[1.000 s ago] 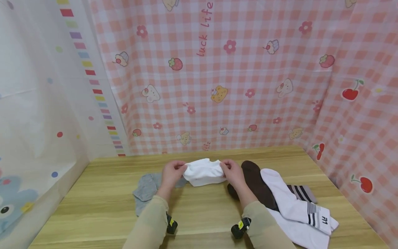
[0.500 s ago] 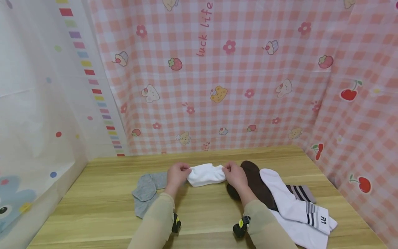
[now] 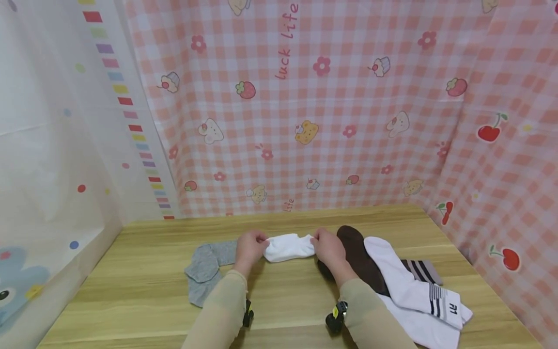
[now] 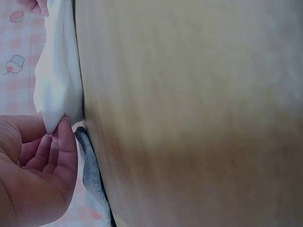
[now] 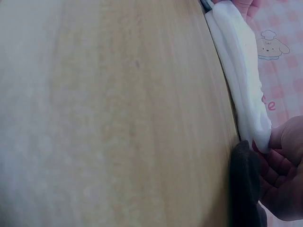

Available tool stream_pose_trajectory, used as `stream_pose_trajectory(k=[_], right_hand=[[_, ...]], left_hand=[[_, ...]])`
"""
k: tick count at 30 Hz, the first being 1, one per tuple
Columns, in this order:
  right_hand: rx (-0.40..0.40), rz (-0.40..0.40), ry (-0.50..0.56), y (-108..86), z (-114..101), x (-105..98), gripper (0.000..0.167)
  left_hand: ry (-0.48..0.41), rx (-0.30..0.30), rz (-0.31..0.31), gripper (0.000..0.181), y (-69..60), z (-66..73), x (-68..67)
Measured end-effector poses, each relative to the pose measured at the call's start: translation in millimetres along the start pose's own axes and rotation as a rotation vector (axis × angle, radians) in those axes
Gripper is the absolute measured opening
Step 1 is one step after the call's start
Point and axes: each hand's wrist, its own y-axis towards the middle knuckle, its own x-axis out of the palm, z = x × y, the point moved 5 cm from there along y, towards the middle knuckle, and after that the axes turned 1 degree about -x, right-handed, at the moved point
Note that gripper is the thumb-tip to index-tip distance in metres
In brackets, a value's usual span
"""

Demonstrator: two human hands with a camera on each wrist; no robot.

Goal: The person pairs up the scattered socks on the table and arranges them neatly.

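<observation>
A white sock [image 3: 289, 247] is stretched sideways between the two hands, low over the table in the middle. Its left end is pinched between thumb and fingers of the left hand [image 3: 250, 251]; the right hand [image 3: 330, 248] pinches the other end. In the left wrist view, the white cloth [image 4: 59, 66] comes to a point at the left hand's fingertips [image 4: 59, 125]. The right wrist view has the sock [image 5: 244, 71] lying along the table surface, its near end pinched by the right hand [image 5: 284, 165].
Grey socks [image 3: 204, 269] lie left of the left hand on the wooden table [image 3: 285, 300]. A brown sock [image 3: 364, 259], white socks with black stripes [image 3: 398, 278] and a grey striped cuff [image 3: 425, 271] overlap on the right. A checked pink cloth [image 3: 279, 121] hangs behind.
Both hands have lowered the white sock a little toward the table, and it looks flatter. My left hand has moved slightly right, uncovering more of the grey socks.
</observation>
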Motion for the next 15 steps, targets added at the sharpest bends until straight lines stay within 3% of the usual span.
stream_pose_trajectory(k=[7, 15], right_hand=[[0.034, -0.022, -0.035, 1.4, -0.7, 1.2, 0.013], [0.043, -0.048, -0.081, 2.8, -0.9, 3.0, 0.013]], left_hand=[[0.057, 0.001, 0.001, 0.005, 2.6, 0.2, 4.1], [0.179, 0.006, -0.031, 0.008, 3.0, 2.6, 6.8]])
